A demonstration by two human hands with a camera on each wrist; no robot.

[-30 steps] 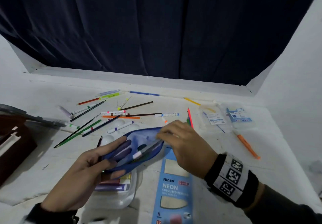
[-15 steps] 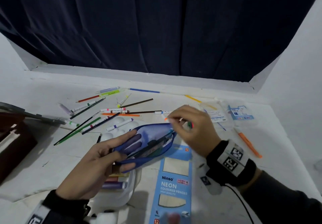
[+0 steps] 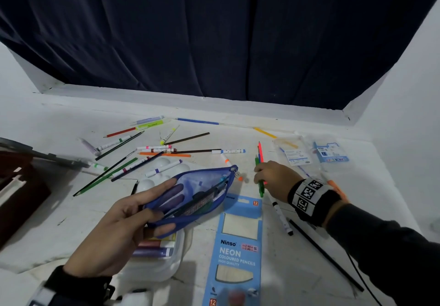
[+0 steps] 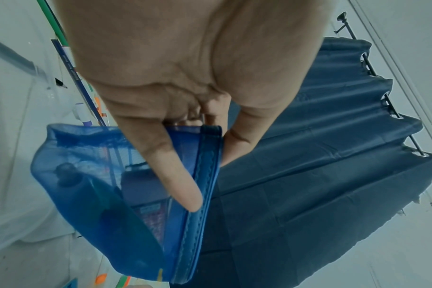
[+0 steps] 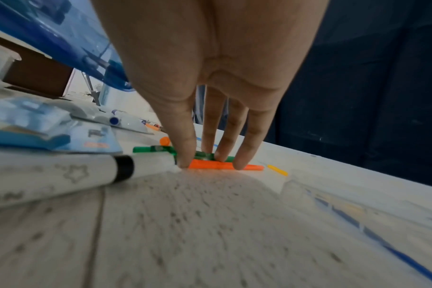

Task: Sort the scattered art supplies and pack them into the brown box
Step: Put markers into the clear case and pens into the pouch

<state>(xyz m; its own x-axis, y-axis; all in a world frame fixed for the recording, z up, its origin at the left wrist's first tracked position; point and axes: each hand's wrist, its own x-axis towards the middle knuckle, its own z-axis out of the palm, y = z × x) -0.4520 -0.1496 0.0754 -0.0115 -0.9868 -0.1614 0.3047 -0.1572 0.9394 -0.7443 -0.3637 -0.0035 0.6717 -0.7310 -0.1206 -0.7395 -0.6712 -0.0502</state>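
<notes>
Blue mesh pouch (image 3: 190,196) held off the table, mouth open, in my left hand (image 3: 119,229), fingers inside, thumb outside. Risk: tilting spills its pens; the round pencils may roll from my fingertips. Right hand (image 3: 273,179) extended, fingers (image 5: 185,155) nearly straight, pressing the green pencil (image 3: 261,186) and orange pencil (image 5: 222,166), not yet pinched. Brown box (image 3: 16,186) far left.
</notes>
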